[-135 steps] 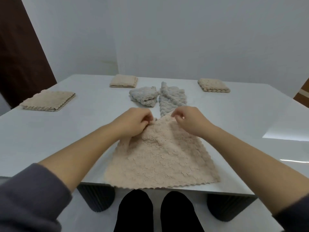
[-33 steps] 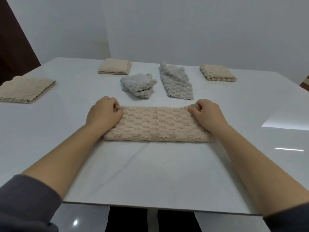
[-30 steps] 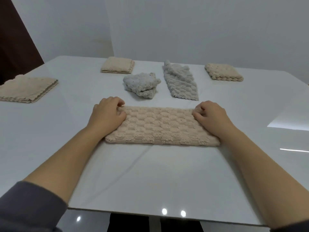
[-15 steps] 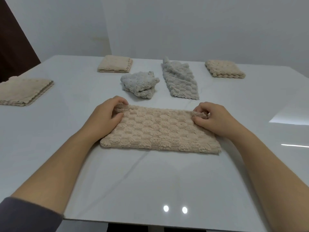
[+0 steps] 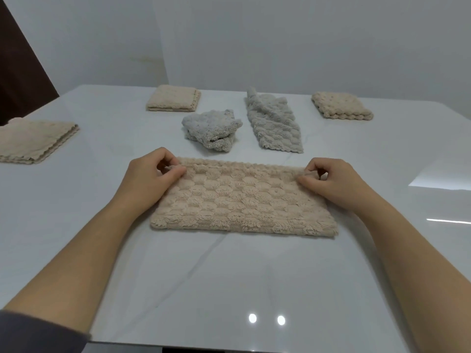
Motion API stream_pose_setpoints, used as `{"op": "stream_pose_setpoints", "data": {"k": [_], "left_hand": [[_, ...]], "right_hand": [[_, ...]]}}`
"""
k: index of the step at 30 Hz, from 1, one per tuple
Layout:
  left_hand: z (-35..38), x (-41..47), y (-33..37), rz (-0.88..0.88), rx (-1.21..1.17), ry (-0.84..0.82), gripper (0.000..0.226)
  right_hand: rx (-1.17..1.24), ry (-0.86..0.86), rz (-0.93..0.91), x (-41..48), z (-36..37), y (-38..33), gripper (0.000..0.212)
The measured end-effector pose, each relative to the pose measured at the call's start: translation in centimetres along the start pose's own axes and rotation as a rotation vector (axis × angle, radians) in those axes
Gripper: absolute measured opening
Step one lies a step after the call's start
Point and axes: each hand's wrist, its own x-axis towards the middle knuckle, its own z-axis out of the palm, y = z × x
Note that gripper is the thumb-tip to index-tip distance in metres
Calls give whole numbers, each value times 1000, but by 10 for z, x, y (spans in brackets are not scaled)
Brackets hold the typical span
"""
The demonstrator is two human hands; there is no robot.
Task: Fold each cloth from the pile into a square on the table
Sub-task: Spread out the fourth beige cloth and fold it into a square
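Item: beige cloth (image 5: 242, 202), folded in half, lying on the table (image 5: 229, 276) before me; my left hand (image 5: 150, 179) and right hand (image 5: 334, 184), pressing flat a moment ago, are now pinching its far corners, likely readying the second fold.

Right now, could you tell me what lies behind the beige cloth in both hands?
Behind the beige cloth lie a crumpled grey cloth and a long grey cloth; farther back, two folded beige squares. The tabletop beneath it is covered.
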Motion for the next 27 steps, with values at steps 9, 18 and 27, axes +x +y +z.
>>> {"op": "stream_pose_setpoints", "data": {"k": [9, 18, 27], "left_hand": [[-2, -1, 3, -8, -87, 160, 29], [-1, 1, 5, 32, -84, -2, 4], [1, -11, 31, -433, -753, -8, 32]], "right_hand": [[191, 301, 43, 2, 4, 0, 14], [232, 315, 62, 4, 4, -2, 15], [741, 183, 254, -9, -2, -34, 14]]}}
